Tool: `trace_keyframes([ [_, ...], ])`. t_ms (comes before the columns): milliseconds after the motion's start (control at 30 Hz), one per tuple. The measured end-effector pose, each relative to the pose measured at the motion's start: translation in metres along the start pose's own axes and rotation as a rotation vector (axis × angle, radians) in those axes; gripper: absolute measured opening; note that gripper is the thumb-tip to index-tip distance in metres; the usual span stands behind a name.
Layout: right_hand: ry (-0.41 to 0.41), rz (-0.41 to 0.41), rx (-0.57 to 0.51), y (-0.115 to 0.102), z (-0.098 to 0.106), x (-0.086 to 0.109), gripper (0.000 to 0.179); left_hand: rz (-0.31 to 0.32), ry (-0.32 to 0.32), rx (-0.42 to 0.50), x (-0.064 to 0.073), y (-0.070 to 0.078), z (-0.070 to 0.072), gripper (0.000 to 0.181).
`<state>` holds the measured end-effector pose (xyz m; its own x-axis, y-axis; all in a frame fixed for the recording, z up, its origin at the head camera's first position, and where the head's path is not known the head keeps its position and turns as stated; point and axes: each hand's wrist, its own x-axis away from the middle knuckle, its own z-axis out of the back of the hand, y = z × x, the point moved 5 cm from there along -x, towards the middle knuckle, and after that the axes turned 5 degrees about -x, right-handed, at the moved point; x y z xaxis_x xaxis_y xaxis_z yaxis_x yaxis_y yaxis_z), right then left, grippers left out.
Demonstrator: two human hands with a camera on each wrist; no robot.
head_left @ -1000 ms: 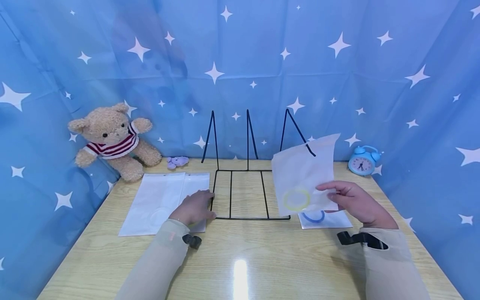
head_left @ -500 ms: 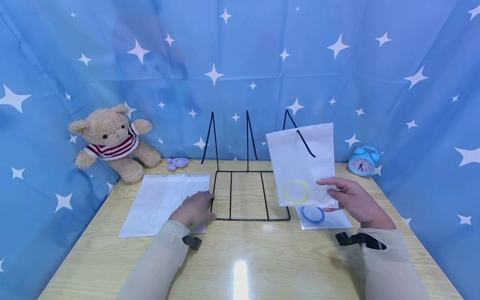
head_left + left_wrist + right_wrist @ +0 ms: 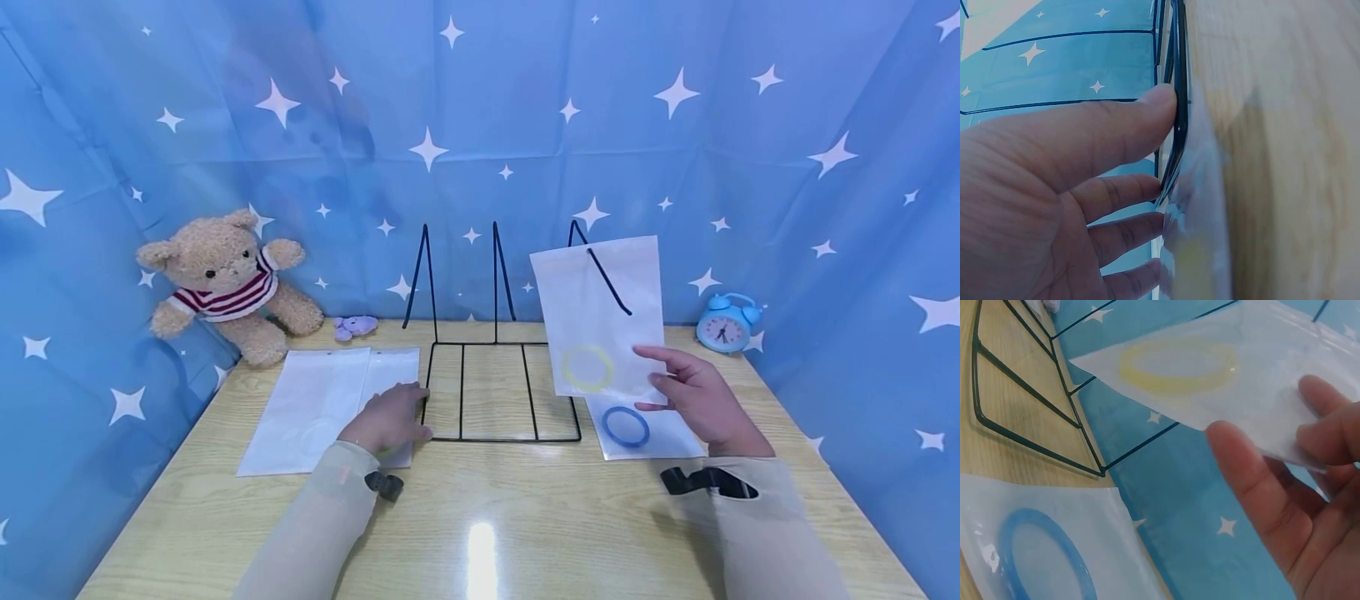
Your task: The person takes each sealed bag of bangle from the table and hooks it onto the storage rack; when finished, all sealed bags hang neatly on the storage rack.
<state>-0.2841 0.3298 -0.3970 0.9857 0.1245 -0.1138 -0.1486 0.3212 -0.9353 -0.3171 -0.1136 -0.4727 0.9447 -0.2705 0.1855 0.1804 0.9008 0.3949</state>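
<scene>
A black wire display rack (image 3: 461,392) with three raised prongs stands on the table. My left hand (image 3: 388,414) holds its left front corner; in the left wrist view the thumb (image 3: 1157,103) touches the black wire, other fingertips against it lower down. My right hand (image 3: 697,392) pinches the lower right edge of a whitish translucent bag (image 3: 607,308) containing a yellow ring (image 3: 588,368). The right prong passes through the bag's top, its tip sticking out in front. Under it on the table lies another bag (image 3: 667,437) with a blue ring (image 3: 626,427).
Two flat whitish bags (image 3: 322,392) lie left of the rack, partly under my left hand. Behind them are a teddy bear (image 3: 221,283) and a small purple toy (image 3: 354,326). A blue alarm clock (image 3: 726,323) stands at the back right, before a starry curtain (image 3: 510,100).
My right hand has moved the yellow-ring bag upward and slightly left, further along the right prong. The bag has flattened out, showing more of the blue ring below. My left hand has stayed put.
</scene>
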Motion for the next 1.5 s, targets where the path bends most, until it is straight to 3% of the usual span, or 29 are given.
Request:
trace_keyframes([
  [367,0.081,0.041,-0.075,-0.001,-0.006,-0.002,0.050,0.007,-0.004,0.012,0.001,0.000,0.000,0.074],
  [700,0.062,0.028,-0.102,-0.005,-0.011,-0.002,0.058,0.004,-0.006,0.011,0.001,0.000,0.000,0.074],
  [1033,0.068,0.022,-0.021,-0.004,-0.012,-0.004,0.066,0.004,-0.011,0.019,0.002,0.001,0.001,0.073],
  [1267,0.090,-0.012,0.095,-0.001,-0.009,-0.006,0.065,0.005,-0.013,0.009,0.001,0.000,0.000,0.073],
  [1500,0.103,-0.023,0.099,0.005,-0.004,-0.007,0.061,0.006,-0.013,0.002,0.000,0.000,0.000,0.074],
])
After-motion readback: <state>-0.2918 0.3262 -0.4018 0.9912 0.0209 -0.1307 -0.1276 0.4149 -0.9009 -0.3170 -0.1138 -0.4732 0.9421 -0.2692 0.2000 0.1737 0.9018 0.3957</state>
